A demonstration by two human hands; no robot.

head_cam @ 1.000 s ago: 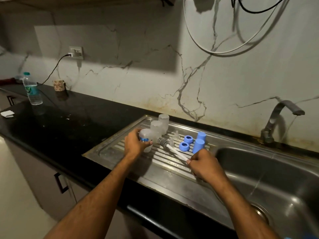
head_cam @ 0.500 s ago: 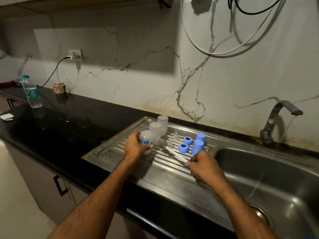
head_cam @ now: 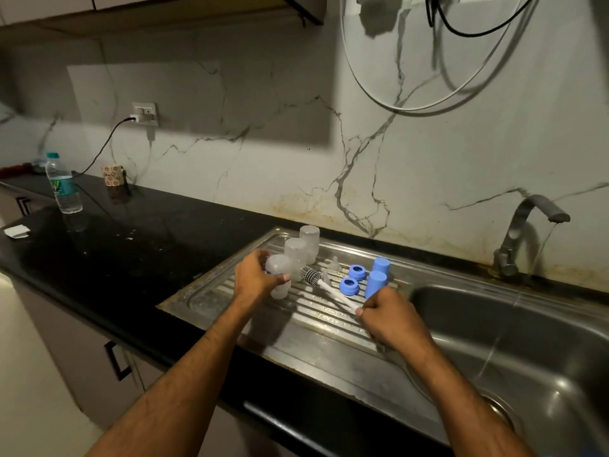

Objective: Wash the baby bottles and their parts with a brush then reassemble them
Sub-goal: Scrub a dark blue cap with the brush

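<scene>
Black table (head_cam: 138, 245) carrying steel sink (head_cam: 494, 341) with ribbed drainboard (head_cam: 296, 328). On drainboard: two frosted bottles (head_cam: 301, 247) upside down, two blue caps (head_cam: 378, 275), two blue rings (head_cam: 352, 279), clear nipple (head_cam: 335, 263) behind. Left hand (head_cam: 253, 280) grasping third bottle (head_cam: 278, 275) upright on the ribs. Right hand (head_cam: 392, 321) clenched around white handle of brush (head_cam: 329, 288), bristles just beside the held bottle.

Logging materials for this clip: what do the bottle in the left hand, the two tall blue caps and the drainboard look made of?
Bottle: frosted, translucent plastic, apparently; light passes through it dimly.
Blue caps: opaque matte plastic, uniform colour, no glare.
Drainboard: likely stainless steel, grey and ribbed with dull reflections.
</scene>
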